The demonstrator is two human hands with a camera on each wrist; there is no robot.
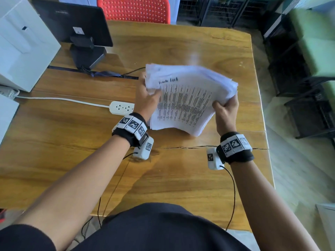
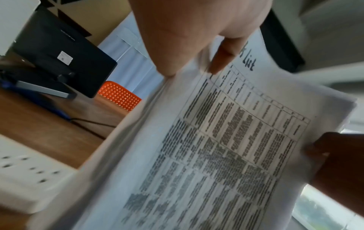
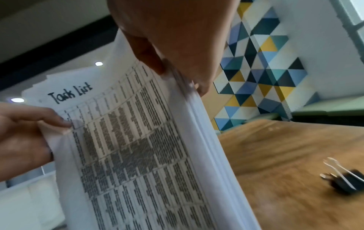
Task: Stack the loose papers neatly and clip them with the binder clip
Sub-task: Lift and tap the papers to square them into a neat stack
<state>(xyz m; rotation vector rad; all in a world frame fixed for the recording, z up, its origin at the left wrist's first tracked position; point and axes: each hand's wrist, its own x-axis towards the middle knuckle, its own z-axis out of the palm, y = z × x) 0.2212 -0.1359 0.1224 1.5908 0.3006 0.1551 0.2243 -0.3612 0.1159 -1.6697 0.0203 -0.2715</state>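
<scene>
A thick stack of printed papers [image 1: 184, 100] headed "Task List" is lifted and tilted, its lower edge near the wooden table [image 1: 163, 178]. My left hand [image 1: 146, 95] grips the stack's left edge, thumb on the top sheet. My right hand [image 1: 225, 105] grips the right edge, thumb on top. The left wrist view shows the papers [image 2: 216, 147] under my left hand [image 2: 197, 46]. In the right wrist view the papers [image 3: 138, 147] are pinched by my right hand [image 3: 173, 54], and a black binder clip [image 3: 346, 180] lies on the table to the right, behind the stack.
A white power strip [image 1: 122, 107] with its cable lies left of my left hand. A black monitor [image 1: 72, 24] on its stand, a white box [image 1: 23, 44] and a red chair [image 1: 134, 9] are at the back. The table's right edge [image 1: 262, 115] is close to my right hand.
</scene>
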